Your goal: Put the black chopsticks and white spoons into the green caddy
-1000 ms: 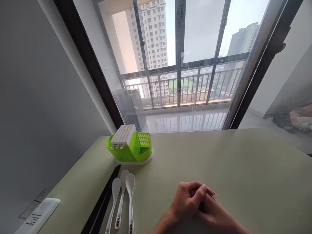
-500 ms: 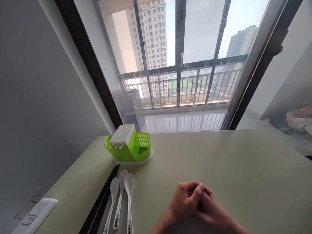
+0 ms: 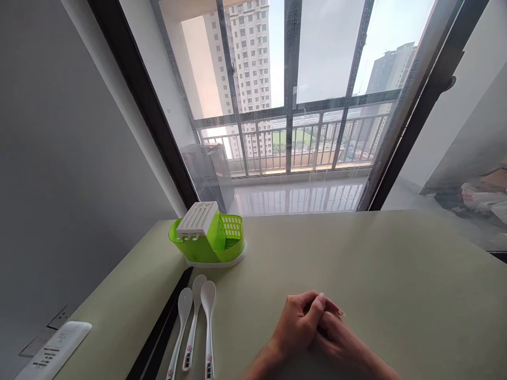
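Observation:
My left hand (image 3: 295, 330) and my right hand (image 3: 343, 343) rest clasped together on the pale green table (image 3: 356, 264), near its front edge, with nothing held in them. To their left lie three white spoons (image 3: 194, 324) side by side, bowls pointing away from me. Black chopsticks (image 3: 162, 330) lie just left of the spoons. Farther back stands a green utensil holder (image 3: 208, 237) with a white slotted lid, on a white base.
A white remote-like device (image 3: 53, 351) sits at the table's left front corner by a wall socket (image 3: 59, 318). A grey wall runs along the left. Behind the table is a large window (image 3: 289, 95) onto a balcony with railings.
The view shifted slightly; my clasped hands stay together and have barely moved. Nothing on the table has moved.

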`<state>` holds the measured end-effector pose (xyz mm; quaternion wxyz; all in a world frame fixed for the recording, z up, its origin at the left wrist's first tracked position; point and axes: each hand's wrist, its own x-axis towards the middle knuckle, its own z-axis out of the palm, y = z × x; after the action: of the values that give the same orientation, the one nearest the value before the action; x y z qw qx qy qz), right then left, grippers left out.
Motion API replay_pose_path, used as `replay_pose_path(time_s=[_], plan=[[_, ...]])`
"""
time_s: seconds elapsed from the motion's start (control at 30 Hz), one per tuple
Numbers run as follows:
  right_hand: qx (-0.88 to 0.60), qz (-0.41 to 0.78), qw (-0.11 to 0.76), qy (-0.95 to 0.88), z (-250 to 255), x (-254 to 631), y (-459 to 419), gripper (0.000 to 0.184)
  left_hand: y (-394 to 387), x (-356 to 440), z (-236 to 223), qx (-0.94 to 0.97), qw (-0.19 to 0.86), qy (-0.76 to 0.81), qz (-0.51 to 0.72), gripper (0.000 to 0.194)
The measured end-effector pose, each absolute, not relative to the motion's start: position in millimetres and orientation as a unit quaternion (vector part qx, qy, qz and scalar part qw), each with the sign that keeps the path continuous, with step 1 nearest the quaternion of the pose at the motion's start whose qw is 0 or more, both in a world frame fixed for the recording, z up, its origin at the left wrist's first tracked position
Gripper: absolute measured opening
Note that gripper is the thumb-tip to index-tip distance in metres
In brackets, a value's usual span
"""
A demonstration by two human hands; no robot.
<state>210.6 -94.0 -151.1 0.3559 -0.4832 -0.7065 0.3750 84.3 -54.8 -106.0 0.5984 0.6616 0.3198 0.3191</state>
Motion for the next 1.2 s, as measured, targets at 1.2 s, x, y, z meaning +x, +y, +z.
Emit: replay_pose_path(time_s=[1.2], plan=[[-0.474,0.345,0.340,-0.735,-140.8,209.5,-93.5,0.038,-54.9,84.8,-104.9,0.679,0.583,0.322,0.309,0.050]])
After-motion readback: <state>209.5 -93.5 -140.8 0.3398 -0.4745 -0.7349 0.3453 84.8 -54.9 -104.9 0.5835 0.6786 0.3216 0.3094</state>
